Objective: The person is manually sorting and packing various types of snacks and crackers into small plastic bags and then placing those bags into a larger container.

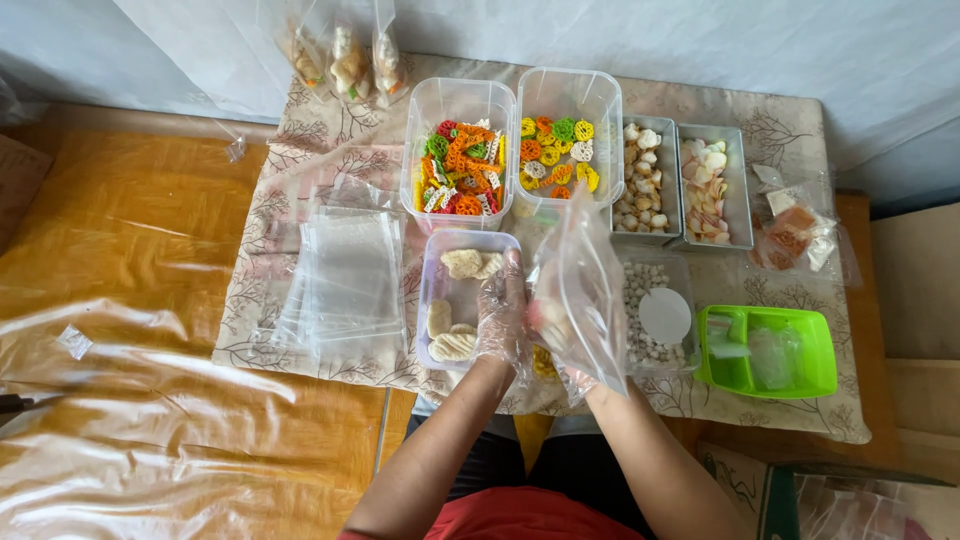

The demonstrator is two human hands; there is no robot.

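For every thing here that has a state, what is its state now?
Clear bag: held up, mouth open.
Left hand: gloved, at the bag.
Right hand: inside or behind the bag, unclear.
Two clear tubs: uncovered, partly full of coloured snacks.
Green tray: nearly empty.

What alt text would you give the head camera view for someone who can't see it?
Seen from above, a person's gloved left hand and right hand hold a clear plastic bag over a table of snack-filled containers: colourful wheel crackers, pale chips, a stack of empty bags and a green tray.
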